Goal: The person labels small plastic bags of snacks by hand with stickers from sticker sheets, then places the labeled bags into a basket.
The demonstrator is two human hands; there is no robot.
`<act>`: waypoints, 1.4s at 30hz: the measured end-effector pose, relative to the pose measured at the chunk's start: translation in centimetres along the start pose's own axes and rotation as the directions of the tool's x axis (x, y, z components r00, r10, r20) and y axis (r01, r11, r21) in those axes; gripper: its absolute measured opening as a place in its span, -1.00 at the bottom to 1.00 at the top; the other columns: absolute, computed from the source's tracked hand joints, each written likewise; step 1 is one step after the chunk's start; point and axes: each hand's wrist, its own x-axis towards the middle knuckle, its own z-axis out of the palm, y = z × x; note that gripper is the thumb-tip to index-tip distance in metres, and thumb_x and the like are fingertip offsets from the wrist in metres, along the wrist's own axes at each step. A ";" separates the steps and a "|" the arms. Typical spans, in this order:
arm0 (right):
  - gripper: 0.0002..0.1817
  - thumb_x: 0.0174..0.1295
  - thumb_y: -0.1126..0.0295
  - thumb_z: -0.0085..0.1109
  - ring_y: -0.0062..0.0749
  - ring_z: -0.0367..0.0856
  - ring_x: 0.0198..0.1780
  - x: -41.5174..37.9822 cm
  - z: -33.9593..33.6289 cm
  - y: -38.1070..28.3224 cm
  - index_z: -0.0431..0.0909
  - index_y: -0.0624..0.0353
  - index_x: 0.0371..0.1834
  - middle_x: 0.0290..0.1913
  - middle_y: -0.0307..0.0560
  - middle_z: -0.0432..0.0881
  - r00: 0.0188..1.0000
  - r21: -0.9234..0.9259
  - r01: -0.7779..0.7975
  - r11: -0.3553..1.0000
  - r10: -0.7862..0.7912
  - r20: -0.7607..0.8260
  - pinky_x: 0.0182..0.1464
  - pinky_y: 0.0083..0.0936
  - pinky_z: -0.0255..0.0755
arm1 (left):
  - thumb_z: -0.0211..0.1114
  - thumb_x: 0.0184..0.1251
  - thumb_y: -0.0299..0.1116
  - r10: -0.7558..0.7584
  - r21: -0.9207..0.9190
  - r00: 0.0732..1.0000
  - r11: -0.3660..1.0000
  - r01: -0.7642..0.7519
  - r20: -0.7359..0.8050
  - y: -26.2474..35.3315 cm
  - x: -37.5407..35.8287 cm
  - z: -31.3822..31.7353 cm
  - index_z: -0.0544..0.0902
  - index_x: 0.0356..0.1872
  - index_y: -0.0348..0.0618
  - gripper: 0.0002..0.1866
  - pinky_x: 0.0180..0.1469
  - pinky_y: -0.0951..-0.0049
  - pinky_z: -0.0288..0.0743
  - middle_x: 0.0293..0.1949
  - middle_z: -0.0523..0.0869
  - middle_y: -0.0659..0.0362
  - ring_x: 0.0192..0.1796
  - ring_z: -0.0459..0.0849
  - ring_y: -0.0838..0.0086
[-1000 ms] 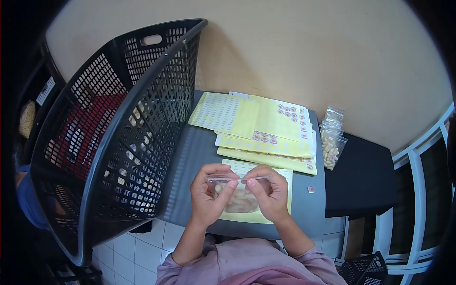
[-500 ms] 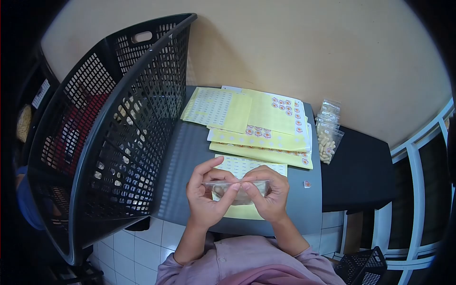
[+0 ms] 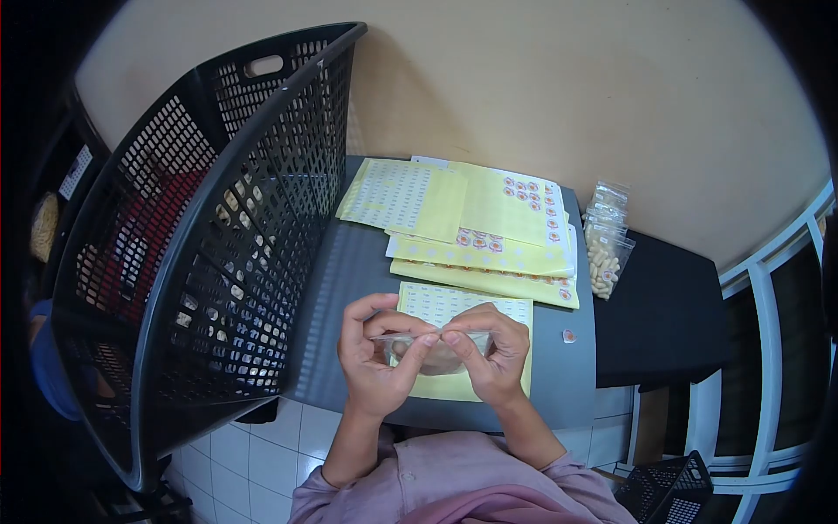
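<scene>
Between both hands hangs a small clear plastic zip bag point(image 3: 441, 359), pinched along its top edge. My left hand point(image 3: 377, 358) grips the edge between thumb and fingers, its index finger raised and curved. My right hand point(image 3: 491, 354) pinches the same edge, and the thumb tips are close together at the middle. Something pale shows faintly in the bag; I cannot make it out. Beneath the hands lies a yellow-backed sheet of small printed labels point(image 3: 463, 301). A single small sticker point(image 3: 569, 335) lies on the grey table point(image 3: 559, 375) to the right.
A large black perforated basket point(image 3: 236, 175) stands at the left, pale packed items visible through its holes. Yellow sticker sheets point(image 3: 489, 205) are piled at the table's back. Filled clear bags of capsules point(image 3: 604, 258) lie at the right by a black surface point(image 3: 663, 306).
Both hands still pinch the bag's top edge; the left has shifted very slightly left. The whole view has moved a little, with the table and sheets appearing slightly farther right.
</scene>
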 end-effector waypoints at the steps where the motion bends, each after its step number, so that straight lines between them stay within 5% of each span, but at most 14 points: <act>1: -0.92 -0.08 0.52 0.24 -0.44 0.54 -0.42 0.0 0.0 0.0 0.56 0.19 -0.49 -0.49 -0.13 0.61 1.000 -0.013 0.001 1.000 -0.001 -0.001 -0.29 -0.57 0.32 | 0.26 -0.05 -0.67 -0.001 0.000 1.000 1.000 0.001 -0.002 0.1 0.0 0.0 0.23 -0.08 -0.30 -0.51 -0.27 0.65 0.41 -0.48 0.62 0.10 -0.36 0.60 0.56; 16: -0.82 0.16 0.39 -0.02 -0.45 0.54 -0.43 0.0 -0.3 -0.2 0.58 0.21 -0.40 -0.50 -0.15 0.62 0.997 -0.087 -0.072 0.994 0.075 0.028 -0.24 -0.57 0.29 | 0.17 0.05 -0.66 -0.161 -0.086 0.987 0.984 0.159 -0.014 0.0 0.2 -0.9 0.19 -0.12 -0.29 -0.60 -0.24 0.61 0.48 -0.44 0.65 0.03 -0.33 0.64 0.47; 24: -0.81 0.17 0.38 -0.03 -0.45 0.54 -0.42 0.1 -1.2 0.2 0.58 0.22 -0.39 -0.49 -0.15 0.63 0.997 -0.114 -0.069 0.991 0.071 0.013 -0.23 -0.57 0.29 | -0.02 0.24 -0.55 -0.133 0.002 0.975 0.991 0.134 0.181 0.2 0.5 -1.6 -0.18 0.25 -0.38 -0.35 -0.11 0.51 0.49 -0.31 0.63 -0.10 -0.22 0.64 0.36; 30: -0.80 0.18 0.38 -0.02 -0.43 0.54 -0.41 0.0 -1.7 0.5 0.58 0.24 -0.40 -0.48 -0.13 0.63 0.993 -0.110 -0.098 0.989 0.105 0.057 -0.24 -0.56 0.33 | -0.04 0.26 -0.51 -0.129 0.124 0.935 0.988 0.093 0.330 0.2 0.7 -3.0 -0.25 0.26 -0.36 -0.32 -0.05 0.50 0.45 -0.26 0.62 -0.10 -0.14 0.61 0.36; 34: -0.80 0.19 0.40 -0.03 -0.42 0.59 -0.40 -0.1 -1.3 0.1 0.56 0.30 -0.40 -0.47 -0.05 0.62 0.986 -0.002 -0.141 0.990 0.140 0.086 -0.28 -0.58 0.40 | -0.02 0.25 -0.50 -0.215 0.152 0.923 0.973 0.174 0.320 0.3 0.5 -3.6 -0.25 0.27 -0.33 -0.31 -0.03 0.51 0.43 -0.23 0.62 -0.10 -0.11 0.60 0.37; 36: -0.80 0.19 0.41 -0.02 -0.41 0.60 -0.39 -0.1 -1.2 0.1 0.56 0.31 -0.39 -0.46 -0.04 0.62 0.987 0.016 -0.141 0.990 0.139 0.076 -0.29 -0.58 0.41 | 0.07 0.16 -0.57 -0.233 0.027 0.945 0.972 0.233 0.230 -0.1 0.4 -3.6 -0.20 0.28 -0.29 -0.25 -0.12 0.59 0.42 -0.23 0.64 0.02 -0.19 0.62 0.47; 42: -0.84 0.14 0.44 0.04 -0.42 0.60 -0.38 -0.1 -0.9 0.3 0.56 0.31 -0.38 -0.45 -0.03 0.61 0.985 0.056 -0.163 0.985 0.160 0.063 -0.28 -0.59 0.42 | 0.21 0.03 -0.63 -0.132 0.004 0.991 0.991 0.132 -0.023 -0.7 0.5 -3.8 -0.03 0.23 -0.32 -0.24 -0.18 0.55 0.47 -0.39 0.64 0.08 -0.28 0.62 0.50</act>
